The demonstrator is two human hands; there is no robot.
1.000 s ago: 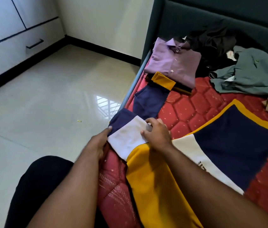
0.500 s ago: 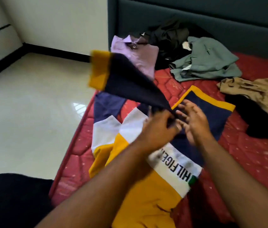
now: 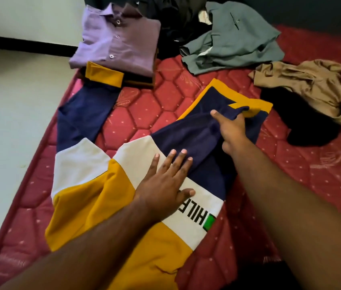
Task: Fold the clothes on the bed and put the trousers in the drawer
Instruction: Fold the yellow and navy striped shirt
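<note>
On bed (image 3: 322, 174) — shirt (image 3: 94, 201) | left hand (image 3: 165, 185) flat on it | right hand (image 3: 231, 128) fingers (image 3: 241, 117) grip sleeve (image 3: 198, 137)

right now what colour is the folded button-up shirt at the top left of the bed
Light purple; the folded shirt shows best in the head view, the only one given.

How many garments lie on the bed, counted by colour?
Purple: 1, the folded shirt
Grey-green: 1
Tan: 1
Black: 2, one heap at the headboard, one under the tan
Navy, white and yellow: 1, the sweater under both hands
Total: 6
</note>
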